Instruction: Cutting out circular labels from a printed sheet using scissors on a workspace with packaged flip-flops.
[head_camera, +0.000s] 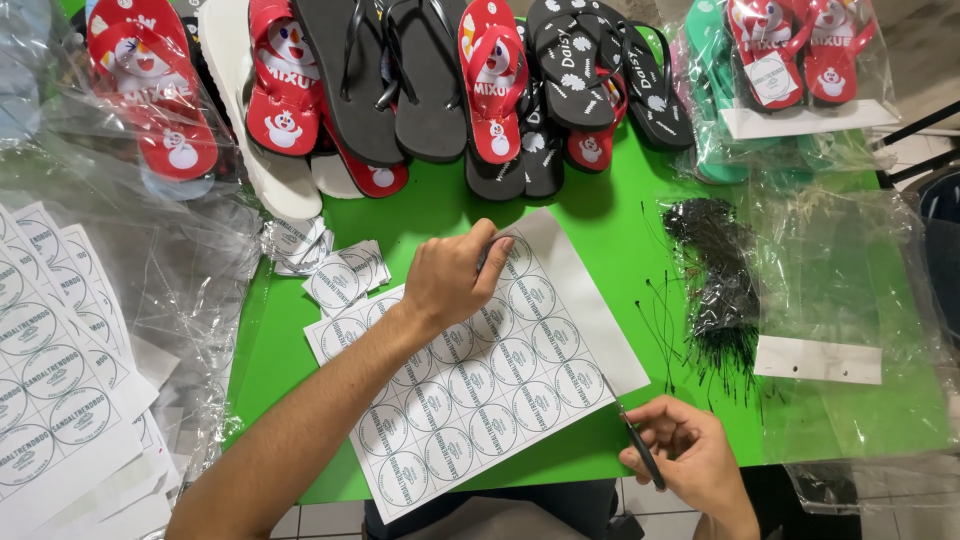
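The sheet of round labels (480, 370) lies flat on the green table (610, 250), tilted, its long axis running from near-left to far-right. The left hand (452, 280) rests on the sheet's far part, palm down, fingers curled and pressing the paper near its far edge; whether it pinches the edge or only pins it, can't tell. The forearm comes in diagonally from the near-left corner and crosses the sheet's left side.

The right hand (685, 460) sits at the near-right, just off the sheet's near-right corner, w/ fingers closed round a small pair of scissors (640, 450). Blades point up-left toward the sheet's right edge, tip about at the paper's corner; can't tell if the blades are open. So the sheet lies left & far of the scissors hand, and the right hand is the nearer one to that right edge, the left to the far edge.

Around: a small pile of cut round labels (345, 280) just left of the left hand; more label sheets (60, 380) stacked at far left on clear plastic. Red, black & white flip-flops (430, 80) line the far edge of the table. A tangle of black tag loops (715, 280) lies right of the sheet, beside clear bags (830, 330); bagged flip-flops (790, 60) at far right.
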